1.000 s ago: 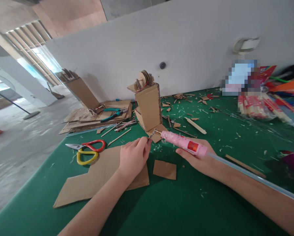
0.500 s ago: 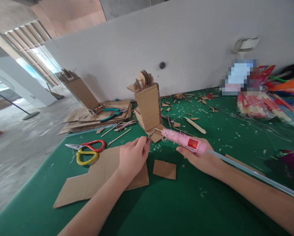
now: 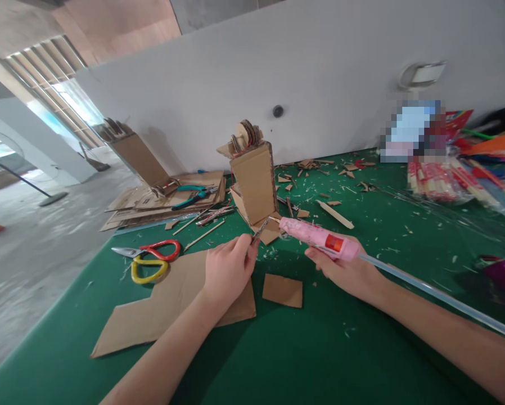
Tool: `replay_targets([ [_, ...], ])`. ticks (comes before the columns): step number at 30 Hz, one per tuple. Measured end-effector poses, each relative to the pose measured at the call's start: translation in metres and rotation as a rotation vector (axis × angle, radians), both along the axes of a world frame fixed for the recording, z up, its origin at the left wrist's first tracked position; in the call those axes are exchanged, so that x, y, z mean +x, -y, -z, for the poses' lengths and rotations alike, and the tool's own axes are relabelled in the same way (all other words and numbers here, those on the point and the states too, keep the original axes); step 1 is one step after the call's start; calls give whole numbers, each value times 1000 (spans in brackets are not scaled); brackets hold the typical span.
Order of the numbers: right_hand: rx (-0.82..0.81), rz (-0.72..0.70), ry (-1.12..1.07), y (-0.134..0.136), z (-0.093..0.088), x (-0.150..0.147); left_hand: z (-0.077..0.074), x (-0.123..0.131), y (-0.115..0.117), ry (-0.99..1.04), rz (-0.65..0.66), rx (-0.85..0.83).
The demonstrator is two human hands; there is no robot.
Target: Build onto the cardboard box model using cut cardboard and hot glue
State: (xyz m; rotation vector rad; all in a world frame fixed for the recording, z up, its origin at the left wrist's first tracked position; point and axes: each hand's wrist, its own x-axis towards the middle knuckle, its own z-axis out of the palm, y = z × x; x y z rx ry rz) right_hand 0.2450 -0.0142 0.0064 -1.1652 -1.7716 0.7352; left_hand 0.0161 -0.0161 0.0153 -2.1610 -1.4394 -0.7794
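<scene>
My left hand pinches a small cardboard piece, its corrugated edge turned up. Closed round a pink hot glue gun is my right hand, and a long clear glue stick trails from the gun's rear. The nozzle is at the far end of the pinched piece's edge; whether it touches cannot be made out. Just beyond stands an upright cardboard model with round cardboard discs on top. A small cardboard rectangle lies between my forearms, and a larger cut cardboard sheet lies under my left hand.
Scissors with red and yellow handles lie at left. Teal-handled pliers rest on stacked cardboard, beside another cardboard model. Scraps and a wooden stick lie farther back; bagged supplies are at right.
The glue gun's nozzle has shifted slightly away along the cardboard edge, and the gun with my right hand sits a little farther right. My left hand holds its place.
</scene>
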Motion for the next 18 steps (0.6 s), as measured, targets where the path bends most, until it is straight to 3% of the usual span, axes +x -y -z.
replay_targets([
  [5,-87,-26,-15,5,-3,-3,1,0,-1,7,0,-30],
  [11,-119,130,-3,-7,-1,4,2,1,1,62,-36,-81],
  [15,-184,194,-66,-17,0,10,-1,2,0,233,-109,-272],
  [18,-175,240,-11,-24,-3,17,-2,2,-2,439,-92,-431],
])
